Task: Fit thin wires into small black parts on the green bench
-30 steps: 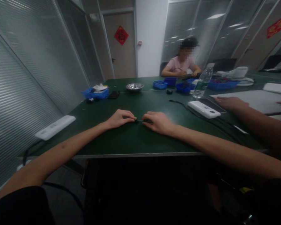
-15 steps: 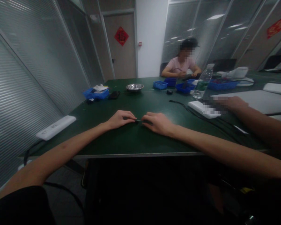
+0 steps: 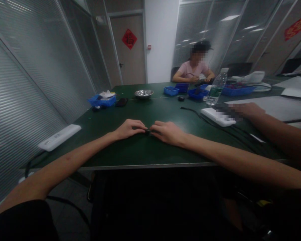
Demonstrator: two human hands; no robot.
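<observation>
Close together over the green table, my two hands meet near its middle. My left hand pinches a small dark piece between thumb and fingertips; its exact kind is too small to make out. From the other side, my right hand has its fingers curled round a thin tool with a metal shaft, mostly hidden by the fingers. The tool's tip points left, at the dark piece.
A steel bowl stands beyond my hands, with a blue bin and a dark phone-like object to its left. White power strips flank me. On the right are a water bottle and another person's hand. Someone sits opposite.
My right hand has shifted slightly left, nearer the left fingertips, and less of the tool's shaft shows. The left hand stays almost still.
</observation>
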